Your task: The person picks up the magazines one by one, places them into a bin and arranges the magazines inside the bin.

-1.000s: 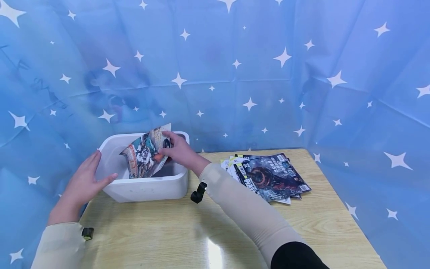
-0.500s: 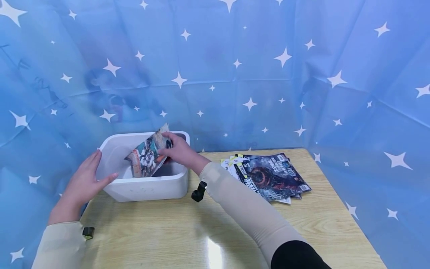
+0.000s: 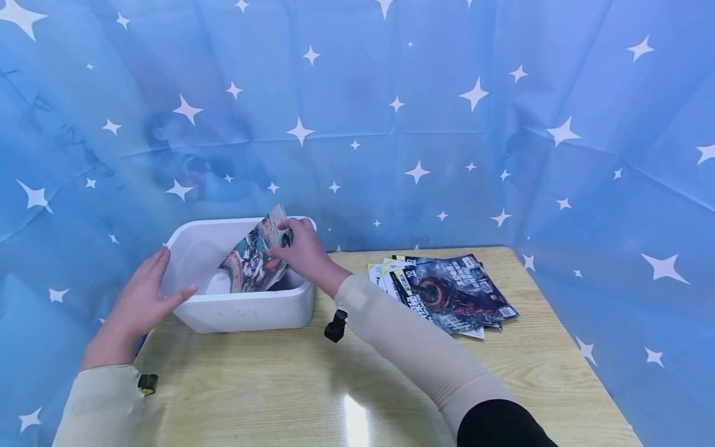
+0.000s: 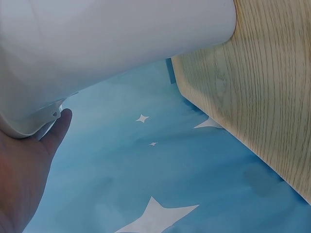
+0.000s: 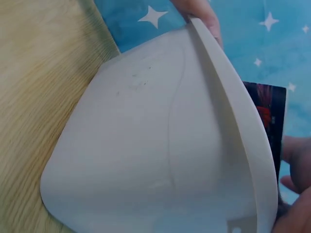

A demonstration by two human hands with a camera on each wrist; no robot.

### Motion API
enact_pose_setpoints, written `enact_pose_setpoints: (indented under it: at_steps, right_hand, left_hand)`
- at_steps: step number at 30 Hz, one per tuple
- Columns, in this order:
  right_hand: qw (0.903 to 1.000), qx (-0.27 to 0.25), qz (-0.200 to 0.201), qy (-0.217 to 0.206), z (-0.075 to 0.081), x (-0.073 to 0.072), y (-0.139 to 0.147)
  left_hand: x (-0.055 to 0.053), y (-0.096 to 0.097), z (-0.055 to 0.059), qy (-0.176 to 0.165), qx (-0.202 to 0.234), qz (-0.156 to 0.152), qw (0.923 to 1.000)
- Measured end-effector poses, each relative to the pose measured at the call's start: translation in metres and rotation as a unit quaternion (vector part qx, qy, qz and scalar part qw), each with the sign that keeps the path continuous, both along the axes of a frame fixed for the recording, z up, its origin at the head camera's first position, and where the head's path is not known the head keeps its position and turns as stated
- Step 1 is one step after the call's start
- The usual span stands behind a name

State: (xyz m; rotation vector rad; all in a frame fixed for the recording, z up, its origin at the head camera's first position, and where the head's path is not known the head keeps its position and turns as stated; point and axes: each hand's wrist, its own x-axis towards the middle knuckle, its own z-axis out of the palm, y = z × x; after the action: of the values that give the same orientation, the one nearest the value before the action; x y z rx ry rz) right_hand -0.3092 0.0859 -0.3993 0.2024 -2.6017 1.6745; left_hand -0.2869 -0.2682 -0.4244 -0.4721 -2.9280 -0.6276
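Observation:
A white plastic bin (image 3: 240,313) stands at the table's left. Inside it a magazine (image 3: 251,257) with a colourful picture cover leans at a slant, its upper corner above the rim. My right hand (image 3: 308,251) pinches the magazine's right side between thumb and fingers, over the bin's right end. In the right wrist view a dark part of a magazine (image 5: 272,104) shows past the rim beside the fingers. My left hand (image 3: 138,301) rests on the bin's left end, fingers straight along the rim and thumb across the front corner. The magazine's lower edge is hidden behind the front wall.
Several magazines (image 3: 452,292) lie fanned in a pile on the right of the wooden table (image 3: 268,385), barcodes and yellow labels showing. A blue curtain (image 3: 357,112) with white stars hangs behind and at both sides. The table's left edge runs close under the bin.
The magazine in my right hand has moved right and turned steeper, showing more of the bin's floor at its left. My right hand has shifted slightly right; the left hand keeps its place.

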Motion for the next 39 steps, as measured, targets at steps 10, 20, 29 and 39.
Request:
enact_pose_setpoints:
  at_steps: [10,20,29,39]
  right_hand:
    - [0.9985,0.046,0.001,0.031,-0.002,-0.004,0.015]
    - [0.9976,0.020,-0.003,0.067,0.001,-0.001,0.047]
    - [0.9979,0.046,-0.015,0.043,-0.025,0.012,0.129]
    - [0.9909,0.116,-0.068,0.001,-0.076,0.047,0.222]
  left_hand:
    - [0.002,0.001,0.002,-0.002,0.000,0.003,1.0000]
    - [0.001,0.002,0.000,-0.011,0.002,0.016,0.9998]
    - [-0.001,0.000,0.001,-0.005,0.001,0.008,1.0000]
    - [-0.001,0.001,-0.001,-0.011,0.007,0.011,0.9999]
